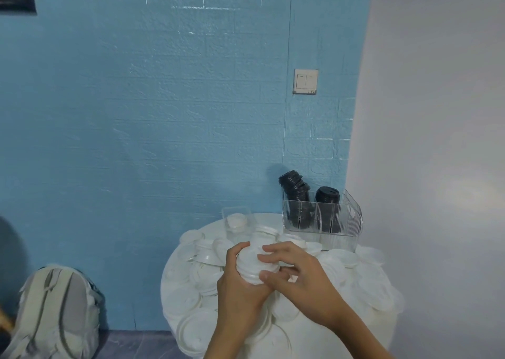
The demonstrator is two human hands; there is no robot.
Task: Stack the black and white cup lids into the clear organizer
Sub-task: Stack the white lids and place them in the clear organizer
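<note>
Stack of white plastic cup lids (255, 263) clamped in left grip (240, 282) and right grip (292, 274), above lid-strewn round white bench (170, 285).

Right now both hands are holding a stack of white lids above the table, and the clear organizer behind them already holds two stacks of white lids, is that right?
Not quite. The head view shows the clear organizer holding two stacks of black lids, not white. The rest stands: the left hand and right hand hold a stack of white lids above the table.
</note>
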